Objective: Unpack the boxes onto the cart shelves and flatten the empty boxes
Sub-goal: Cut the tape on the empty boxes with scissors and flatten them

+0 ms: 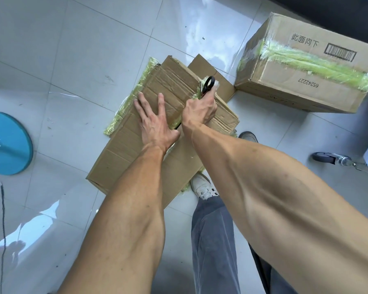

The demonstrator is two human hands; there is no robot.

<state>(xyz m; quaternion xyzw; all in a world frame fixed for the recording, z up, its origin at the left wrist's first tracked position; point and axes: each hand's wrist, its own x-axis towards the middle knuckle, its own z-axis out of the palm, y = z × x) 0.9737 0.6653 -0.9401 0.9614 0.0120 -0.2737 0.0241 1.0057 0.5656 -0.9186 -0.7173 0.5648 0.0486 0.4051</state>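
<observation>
A brown cardboard box (pixel 123 149) lies on the tiled floor in front of me, with yellow-green tape along its left edge and centre seam. My left hand (pixel 155 122) presses flat on the box top, fingers spread. My right hand (pixel 200 110) grips black-handled scissors (pixel 208 83) over the taped seam; the handle loop sticks out beyond my fist and the blades are hidden. A second, sealed cardboard box (pixel 302 85) with green tape and a barcode stands at the upper right.
A flat piece of cardboard (pixel 225 85) lies under the near box. A round blue base (pixel 6 143) sits at the left. A cart caster (pixel 323 157) shows at the right. A black cable (pixel 3 219) runs along the lower left. My shoe (pixel 203 187) touches the box.
</observation>
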